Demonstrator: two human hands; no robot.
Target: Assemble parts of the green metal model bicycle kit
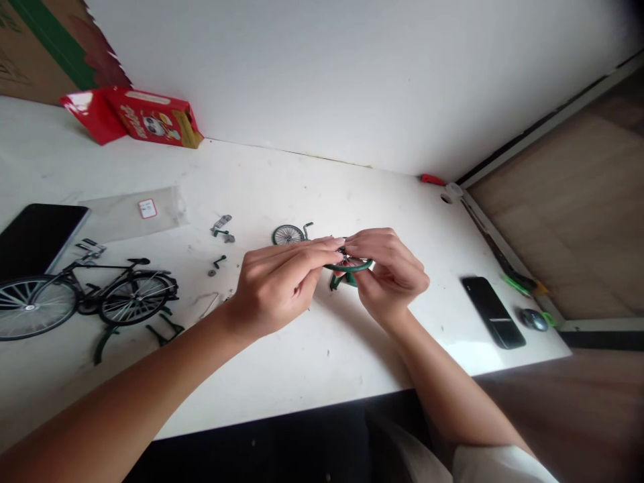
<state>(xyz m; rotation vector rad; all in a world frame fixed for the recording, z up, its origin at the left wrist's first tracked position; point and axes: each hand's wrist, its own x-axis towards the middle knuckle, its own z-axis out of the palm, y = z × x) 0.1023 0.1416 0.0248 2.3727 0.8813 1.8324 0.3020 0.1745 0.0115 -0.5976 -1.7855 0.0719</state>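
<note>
My left hand (pixel 279 285) and my right hand (pixel 387 272) meet above the white table (pixel 312 349), fingers pinched together on a small green model bicycle part (pixel 349 268), a curved green piece with a wheel partly hidden between my fingers. Just behind my hands lies a loose small wheel (pixel 288 235) with a green bit beside it. A black model bicycle (pixel 85 295) stands at the left, with green curved pieces (pixel 166 329) lying in front of it.
Small metal parts (pixel 221 228) lie behind my left hand. A clear plastic bag (pixel 131 213), a dark tablet (pixel 35 238) and a red box (pixel 151 117) are at the left. A black phone (pixel 493 312) and a small round object (pixel 533 320) lie at the right edge.
</note>
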